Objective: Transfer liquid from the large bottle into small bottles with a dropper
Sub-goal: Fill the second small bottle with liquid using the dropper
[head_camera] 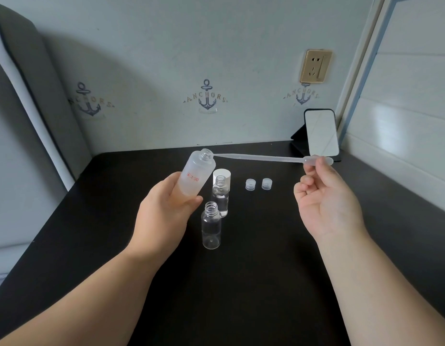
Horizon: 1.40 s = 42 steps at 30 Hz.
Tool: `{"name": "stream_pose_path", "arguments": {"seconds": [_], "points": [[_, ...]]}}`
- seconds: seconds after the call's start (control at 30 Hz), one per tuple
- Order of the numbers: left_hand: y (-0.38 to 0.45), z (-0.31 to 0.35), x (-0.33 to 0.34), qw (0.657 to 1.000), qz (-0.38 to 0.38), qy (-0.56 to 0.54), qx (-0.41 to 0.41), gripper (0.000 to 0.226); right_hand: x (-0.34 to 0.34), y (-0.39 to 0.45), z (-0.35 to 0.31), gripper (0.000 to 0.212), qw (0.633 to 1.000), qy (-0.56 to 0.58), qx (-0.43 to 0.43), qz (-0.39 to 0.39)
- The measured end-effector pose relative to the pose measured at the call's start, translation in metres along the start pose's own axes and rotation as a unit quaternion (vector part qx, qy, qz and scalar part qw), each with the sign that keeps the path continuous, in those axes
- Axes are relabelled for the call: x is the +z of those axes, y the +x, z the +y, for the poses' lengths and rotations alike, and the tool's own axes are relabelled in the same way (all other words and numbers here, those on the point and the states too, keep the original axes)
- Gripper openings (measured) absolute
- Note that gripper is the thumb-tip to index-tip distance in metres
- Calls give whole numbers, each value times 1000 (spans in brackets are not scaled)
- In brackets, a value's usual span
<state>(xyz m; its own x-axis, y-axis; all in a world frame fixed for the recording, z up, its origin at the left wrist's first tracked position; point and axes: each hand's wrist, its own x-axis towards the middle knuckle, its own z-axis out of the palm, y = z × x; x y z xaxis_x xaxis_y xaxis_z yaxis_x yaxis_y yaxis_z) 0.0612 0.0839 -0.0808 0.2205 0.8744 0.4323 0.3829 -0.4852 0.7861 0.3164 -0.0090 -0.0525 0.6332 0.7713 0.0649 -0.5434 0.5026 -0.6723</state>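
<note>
1. Head view: the left hand is wrapped round the lower body of the large bottle, holding it off the worktop and tilted, its open mouth leaning right
2. The right hand pinches the bulb of the dropper between thumb and fingertip; the dropper lies almost level, its tip at the large bottle's mouth
3. Just below the large bottle stand two small bottles, both uncapped: the nearer one looks empty, the farther one seems to hold some clear liquid
4. A white cap sits right of the large bottle; two small caps lie farther right
5. Handling, as a judgement: the frosted bottle looks light and fairly stiff, best gripped mid-body; the dropper is thin, soft plastic that bends easily, so hold it only at the bulb and squeeze gently
</note>
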Motion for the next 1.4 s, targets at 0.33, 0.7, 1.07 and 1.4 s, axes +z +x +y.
{"name": "stream_pose_path", "arguments": {"seconds": [0.33,0.7,1.07,1.4], "points": [[3,-8,-2,995,18,97,18,44,-5,2,-6,5,999,-29,-44,9],[-1,-6,3,993,17,106,45,52,4,-10,-3,25,995,-74,-44,-44],[-3,-1,6,990,12,117,75,53,11,-18,7,19,989,-119,-35,-86],[-4,2,7,989,6,119,83,53,12,-21,16,8,971,-196,-22,-135]]}}
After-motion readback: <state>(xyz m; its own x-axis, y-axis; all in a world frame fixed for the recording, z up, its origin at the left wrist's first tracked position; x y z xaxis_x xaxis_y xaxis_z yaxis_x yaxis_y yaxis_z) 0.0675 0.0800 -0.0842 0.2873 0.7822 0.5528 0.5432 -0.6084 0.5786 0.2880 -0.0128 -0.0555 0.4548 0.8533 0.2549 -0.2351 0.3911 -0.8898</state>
